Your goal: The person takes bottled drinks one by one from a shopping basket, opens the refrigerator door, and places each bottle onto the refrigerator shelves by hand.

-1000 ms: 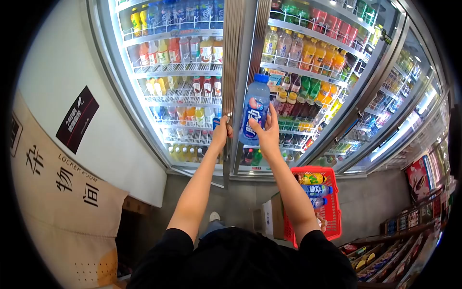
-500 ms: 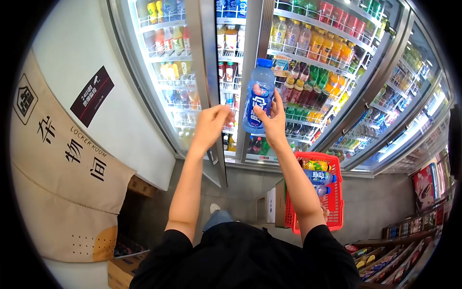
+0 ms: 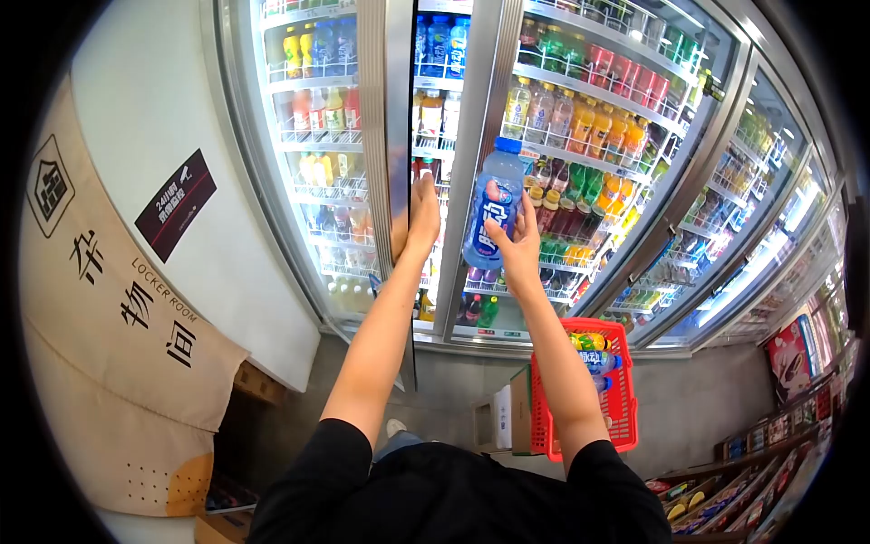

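My right hand is closed around a blue plastic drink bottle with a blue cap. The bottle is held almost upright, its label facing me, before the glass of the drinks fridge. My left hand lies against the edge of the swung-out fridge door, fingers stretched upward along it; some of the fingers are hard to make out. Between the door and the frame, a narrow gap shows the lit shelves, with blue-labelled bottles near the top.
A red shopping basket with several bottles stands on the floor at right, beside a cardboard box. More fridge doors run off to the right. A beige curtain hangs at left; snack shelves are at lower right.
My left hand has gone from in front of the gap up against the door edge. The bottle stays in my right hand. My view has tilted slightly, with the fridge shelves lower in it.
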Available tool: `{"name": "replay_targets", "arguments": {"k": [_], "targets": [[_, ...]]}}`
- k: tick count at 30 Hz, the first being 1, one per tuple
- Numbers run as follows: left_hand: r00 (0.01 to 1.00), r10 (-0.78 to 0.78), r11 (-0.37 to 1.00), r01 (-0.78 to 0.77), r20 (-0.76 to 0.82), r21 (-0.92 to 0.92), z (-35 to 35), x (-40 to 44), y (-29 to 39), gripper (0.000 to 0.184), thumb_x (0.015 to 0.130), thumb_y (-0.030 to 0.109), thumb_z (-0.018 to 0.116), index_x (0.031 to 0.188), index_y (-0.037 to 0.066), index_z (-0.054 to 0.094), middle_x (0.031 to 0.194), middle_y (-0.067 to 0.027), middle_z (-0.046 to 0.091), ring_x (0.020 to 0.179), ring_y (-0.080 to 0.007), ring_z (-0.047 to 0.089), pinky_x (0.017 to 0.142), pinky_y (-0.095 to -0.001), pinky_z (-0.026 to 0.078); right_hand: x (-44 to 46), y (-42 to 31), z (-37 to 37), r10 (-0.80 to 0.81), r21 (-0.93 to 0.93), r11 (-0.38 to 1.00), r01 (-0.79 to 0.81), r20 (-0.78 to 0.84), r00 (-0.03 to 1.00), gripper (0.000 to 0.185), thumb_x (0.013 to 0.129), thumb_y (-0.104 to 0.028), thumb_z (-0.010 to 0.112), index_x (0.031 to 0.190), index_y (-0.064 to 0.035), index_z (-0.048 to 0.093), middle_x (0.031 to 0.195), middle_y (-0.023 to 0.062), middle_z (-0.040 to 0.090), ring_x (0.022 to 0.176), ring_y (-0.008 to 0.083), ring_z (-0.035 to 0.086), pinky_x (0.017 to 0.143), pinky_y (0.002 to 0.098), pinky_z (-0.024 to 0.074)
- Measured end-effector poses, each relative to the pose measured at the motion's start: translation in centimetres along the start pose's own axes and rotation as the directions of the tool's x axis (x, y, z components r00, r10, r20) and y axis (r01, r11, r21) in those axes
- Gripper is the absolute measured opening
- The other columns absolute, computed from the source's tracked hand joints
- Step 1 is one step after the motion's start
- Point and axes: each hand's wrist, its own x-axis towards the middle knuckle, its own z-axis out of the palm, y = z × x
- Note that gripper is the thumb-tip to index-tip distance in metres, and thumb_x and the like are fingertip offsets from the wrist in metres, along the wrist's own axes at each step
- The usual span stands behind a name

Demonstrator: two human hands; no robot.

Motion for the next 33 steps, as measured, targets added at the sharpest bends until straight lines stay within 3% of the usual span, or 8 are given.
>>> {"name": "replay_targets", "arguments": {"k": [7, 13, 18, 19, 24, 26, 31, 33], "targets": [[0.998, -0.021, 0.993, 0.016, -0.050, -0.113, -3.0, -2.5, 2.9, 0.038, 0.101, 0.035, 0.049, 0.096, -0.001, 0.059, 0.096, -0.0114, 0.059, 0.092, -0.0200, 0.054, 0.085, -0.0330, 0.042, 0.6, 0.5, 2.5, -0.014, 0.021, 1.000, 0.013, 0.068, 0.998, 0.089, 0.085, -0.008, 0.077, 0.156, -0.0052, 0.023, 0.135, 0.0149, 0.053, 0.120, 0.0193, 0.056, 0.101, 0.0332, 0.0479], [0.972, 0.202, 0.972, -0.185, -0.122, 0.143, -9.5, -4.9, 6.3, 0.023, 0.099, 0.025, 0.053, 0.107, 0.004, 0.059, 0.096, -0.0088, 0.060, 0.089, -0.0201, 0.055, 0.081, -0.0326, 0.042, 1.5, 1.2, 4.4, -0.061, 0.003, 0.998, 0.061, 0.165, 0.984, 0.091, 0.083, -0.016, 0.080, 0.155, -0.0079, 0.026, 0.134, 0.0172, 0.054, 0.117, 0.0217, 0.058, 0.099, 0.0351, 0.0475], [0.915, 0.214, 0.903, -0.053, -0.341, 0.426, -14.5, -4.0, 7.9, 0.028, 0.097, 0.029, 0.057, 0.104, 0.005, 0.069, 0.098, -0.0090, 0.070, 0.082, -0.0179, 0.063, 0.073, -0.0306, 0.048, 3.5, 1.6, 6.3, -0.066, 0.065, 0.996, 0.055, 0.187, 0.980, 0.089, 0.084, -0.016, 0.079, 0.155, -0.0073, 0.026, 0.132, 0.0176, 0.054, 0.114, 0.0208, 0.058, 0.097, 0.0353, 0.0491], [0.933, 0.186, 0.944, -0.083, -0.308, 0.320, -14.0, -3.0, 8.3, 0.028, 0.096, 0.030, 0.059, 0.103, 0.006, 0.070, 0.095, -0.0080, 0.072, 0.077, -0.0190, 0.065, 0.068, -0.0302, 0.049, 4.2, 1.9, 7.0, -0.085, 0.077, 0.994, 0.072, 0.191, 0.978, 0.089, 0.084, -0.016, 0.079, 0.155, -0.0063, 0.026, 0.132, 0.0174, 0.054, 0.114, 0.0214, 0.058, 0.098, 0.0356, 0.0488], [0.971, 0.123, 0.921, -0.034, -0.207, 0.388, -9.6, 4.5, 7.6, 0.037, 0.096, 0.041, 0.055, 0.102, 0.008, 0.071, 0.090, -0.0079, 0.071, 0.076, -0.0213, 0.066, 0.072, -0.0343, 0.048, 6.5, 2.6, 10.0, -0.150, 0.057, 0.988, 0.141, 0.204, 0.967, 0.088, 0.084, -0.016, 0.079, 0.154, -0.0045, 0.028, 0.132, 0.0174, 0.054, 0.116, 0.0222, 0.058, 0.099, 0.0354, 0.0477], [0.996, -0.004, 0.980, 0.021, -0.088, 0.200, -8.6, 7.8, 7.7, 0.040, 0.097, 0.038, 0.052, 0.100, 0.003, 0.070, 0.089, -0.0087, 0.069, 0.072, -0.0172, 0.061, 0.066, -0.0286, 0.047, 7.7, 2.9, 10.4, -0.166, 0.018, 0.986, 0.166, 0.198, 0.966, 0.088, 0.083, -0.016, 0.079, 0.154, -0.0042, 0.028, 0.131, 0.0174, 0.055, 0.116, 0.0219, 0.058, 0.099, 0.0356, 0.0474], [0.993, 0.091, 0.993, -0.096, 0.078, 0.071, -8.6, 15.0, 6.3, 0.046, 0.098, 0.043, 0.049, 0.097, 0.001, 0.070, 0.085, -0.0100, 0.067, 0.070, -0.0179, 0.060, 0.064, -0.0286, 0.047, 11.2, 2.2, 12.4, -0.110, 0.010, 0.994, 0.110, 0.168, 0.980, 0.091, 0.085, -0.013, 0.078, 0.155, -0.0032, 0.022, 0.138, 0.0189, 0.052, 0.123, 0.0233, 0.055, 0.105, 0.0354, 0.0450], [0.968, -0.015, 0.997, -0.003, 0.252, 0.072, -9.5, 16.6, 6.3, 0.052, 0.099, 0.048, 0.048, 0.097, 0.001, 0.071, 0.086, -0.0097, 0.068, 0.069, -0.0172, 0.060, 0.062, -0.0293, 0.045, 12.6, 2.7, 13.8, -0.099, 0.042, 0.995, 0.094, 0.140, 0.985, 0.090, 0.085, -0.012, 0.078, 0.156, -0.0044, 0.022, 0.136, 0.0185, 0.053, 0.122, 0.0231, 0.056, 0.103, 0.0353, 0.0472]]}}
